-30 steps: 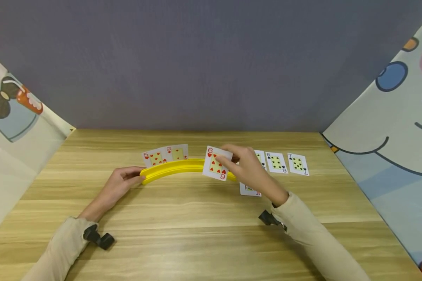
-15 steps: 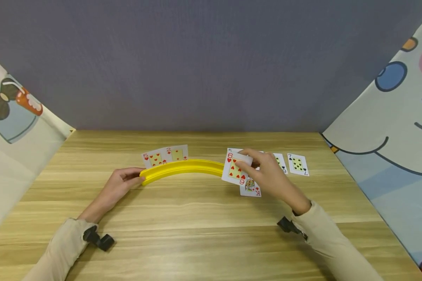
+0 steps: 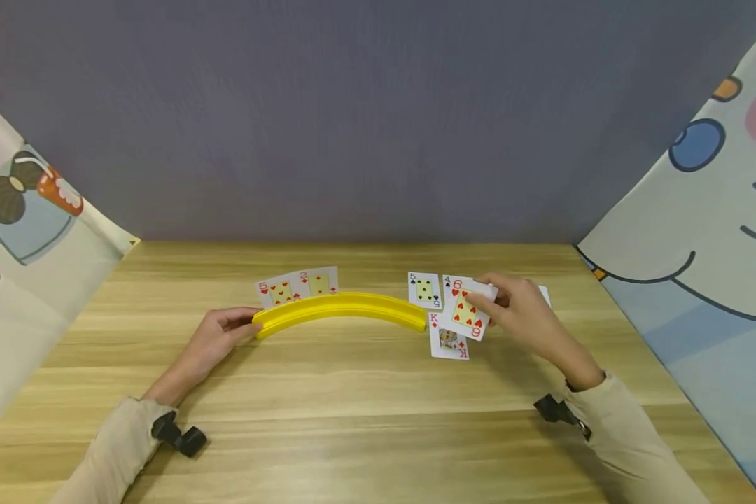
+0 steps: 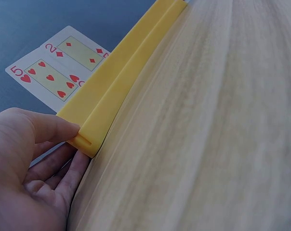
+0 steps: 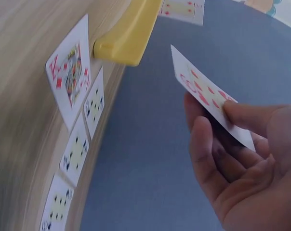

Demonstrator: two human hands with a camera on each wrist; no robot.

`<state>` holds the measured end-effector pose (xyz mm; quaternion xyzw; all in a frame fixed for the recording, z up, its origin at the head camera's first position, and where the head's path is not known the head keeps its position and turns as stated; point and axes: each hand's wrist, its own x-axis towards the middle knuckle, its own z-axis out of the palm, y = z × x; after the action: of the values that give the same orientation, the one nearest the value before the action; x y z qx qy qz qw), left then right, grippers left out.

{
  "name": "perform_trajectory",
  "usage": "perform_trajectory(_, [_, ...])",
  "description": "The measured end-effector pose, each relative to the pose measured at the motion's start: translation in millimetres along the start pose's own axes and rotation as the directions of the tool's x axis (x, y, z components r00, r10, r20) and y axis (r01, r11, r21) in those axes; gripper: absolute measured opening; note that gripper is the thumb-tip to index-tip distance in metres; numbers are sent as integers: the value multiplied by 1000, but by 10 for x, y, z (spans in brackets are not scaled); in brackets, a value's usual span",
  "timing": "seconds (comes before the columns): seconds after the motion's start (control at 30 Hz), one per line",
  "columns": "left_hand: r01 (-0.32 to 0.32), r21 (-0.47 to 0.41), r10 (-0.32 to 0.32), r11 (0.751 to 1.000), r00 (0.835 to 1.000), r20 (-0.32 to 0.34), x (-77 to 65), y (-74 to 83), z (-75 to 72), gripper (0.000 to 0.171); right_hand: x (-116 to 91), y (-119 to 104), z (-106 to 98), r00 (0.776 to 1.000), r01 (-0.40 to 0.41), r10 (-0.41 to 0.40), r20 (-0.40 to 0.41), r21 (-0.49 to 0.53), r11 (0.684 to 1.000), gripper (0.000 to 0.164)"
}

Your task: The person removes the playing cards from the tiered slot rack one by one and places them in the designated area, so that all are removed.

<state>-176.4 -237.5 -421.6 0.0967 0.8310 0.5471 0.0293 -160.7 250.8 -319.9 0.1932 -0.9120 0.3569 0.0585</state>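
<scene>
My left hand (image 3: 211,343) pinches the left end of a curved yellow playing card holder (image 3: 346,305), thumb on top, fingers at its end and underneath. In the holder's slot stand a five of hearts (image 3: 280,292) and a two of diamonds (image 3: 318,281), side by side at the left. Raised above the table, a six of hearts (image 3: 465,311) is pinched between the thumb and fingers of my right hand (image 3: 529,318). In the head view it overlaps a four of spades (image 3: 448,282) and the corner of a king of diamonds (image 3: 441,344).
Just past the holder's right end lies a five of spades (image 3: 423,290). A six of spades (image 5: 58,207) shows in the right wrist view. Behind my right hand, the edge of another card (image 3: 545,294) peeks out. A grey panel (image 3: 353,126) borders the table's back.
My right hand has carried the six of hearts rightward, from in front of the holder to above the loose cards. My left hand keeps its hold on the holder's end.
</scene>
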Motion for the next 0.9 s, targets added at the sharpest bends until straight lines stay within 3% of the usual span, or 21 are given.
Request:
perform_trajectory(0.33, [-30, -7, 30, 1000, 999, -31, -10, 12, -23, 35, -26, 261, -126, 997, -32, 32, 70, -11, 999, 9])
perform_trajectory(0.47, [-23, -25, 22, 999, 999, -23, -1, 4, 6, 36, -37, 366, -146, 986, -80, 82, 144, -26, 996, 14])
perform_trajectory(0.63, [-24, -38, 24, 999, 1000, -14, 13, 1, 26, 37, -57, 477, -150, 954, -153, 145, 263, 11, 988, 20])
perform_trajectory(0.9, [-34, -28, 34, 999, 999, -16, 55, 31, 29, 35, -62, 631, -93, 947, -109, 138, 291, -115, 987, 38])
